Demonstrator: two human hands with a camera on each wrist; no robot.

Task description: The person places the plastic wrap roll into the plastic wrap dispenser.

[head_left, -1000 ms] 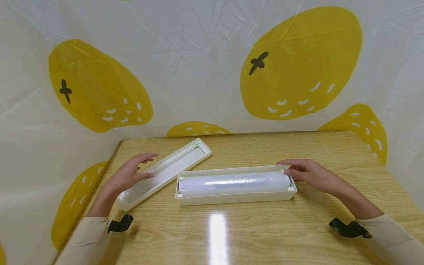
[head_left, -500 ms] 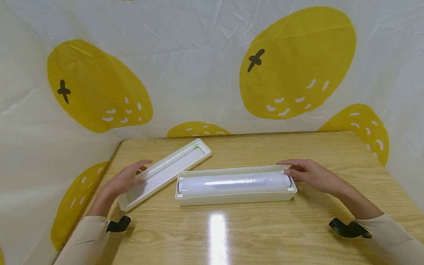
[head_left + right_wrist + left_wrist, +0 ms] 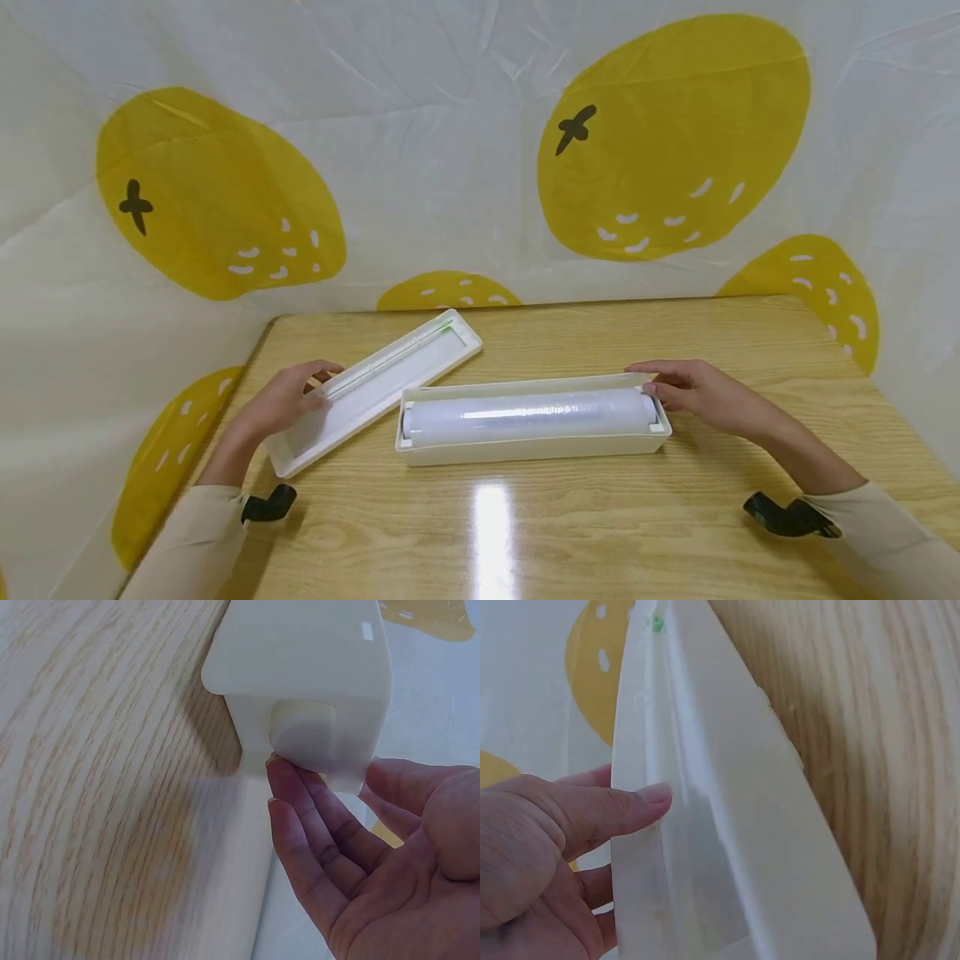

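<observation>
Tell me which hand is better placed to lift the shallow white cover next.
Probably the left hand: it pinches a long edge of the cover, while the right hand holds the right end of the white box.

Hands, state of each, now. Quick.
Left hand: closed, pinching the lid by its edge between thumb and fingers.
Right hand: closed, holding the box at one end.

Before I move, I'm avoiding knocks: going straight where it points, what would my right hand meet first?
The end of the white box, whose corner your right hand seems to hold, though contact depth is unclear.
</observation>
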